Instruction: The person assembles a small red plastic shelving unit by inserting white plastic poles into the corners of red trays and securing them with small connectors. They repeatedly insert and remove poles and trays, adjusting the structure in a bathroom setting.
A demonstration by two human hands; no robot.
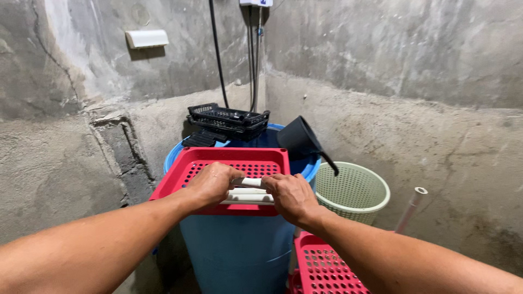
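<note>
Left hand [212,184] and right hand [291,197] gripping white pipes [248,195], covering both ends; middle showing between hands, over red tray [188,158].

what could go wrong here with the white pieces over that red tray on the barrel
The red tray sits across the rim of the blue barrel and overhangs it, so pressing down with both hands could tip it. The white pieces, held between the left hand and right hand, might slip and fall beside the barrel.
</note>
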